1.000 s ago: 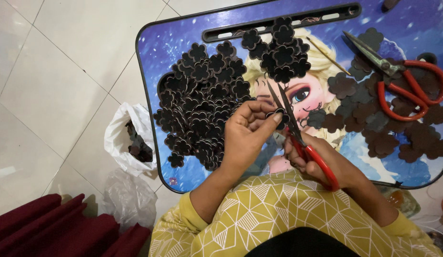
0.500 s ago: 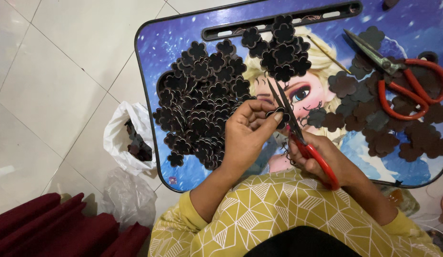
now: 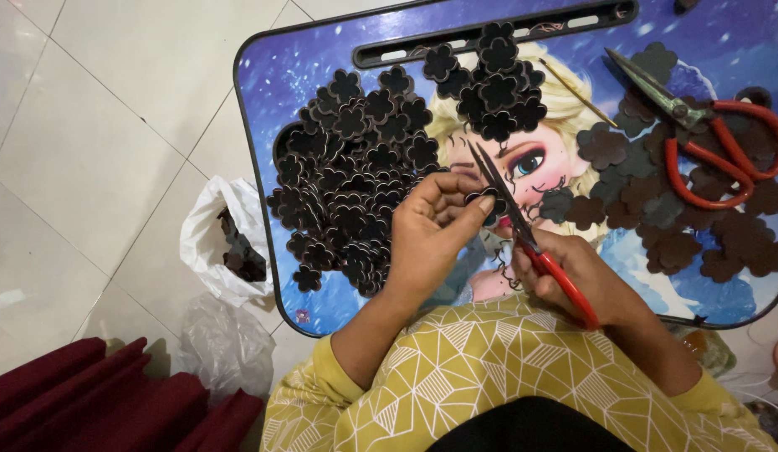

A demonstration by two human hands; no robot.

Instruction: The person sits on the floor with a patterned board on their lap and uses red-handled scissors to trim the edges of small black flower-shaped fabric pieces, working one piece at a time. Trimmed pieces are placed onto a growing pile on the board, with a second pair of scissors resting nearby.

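Trimming dark flower cut-outs with scissors: a large share looks finished, a smaller share waits.

The left hand [image 3: 435,230] pinches one small dark flower-shaped piece [image 3: 488,203] over the middle of the picture-printed lap table [image 3: 272,100], while the right hand [image 3: 577,276] is closed around the red-handled scissors [image 3: 531,243], whose blades are parted at the piece's edge. A dense heap of neatly edged flower pieces [image 3: 355,176] lies on the table's left and a smaller cluster [image 3: 493,79] near its top slot; I judge these done. Rougher, duller shapes [image 3: 682,222] spread on the right, under a spare pair of scissors [image 3: 707,134], seem still to be cut.
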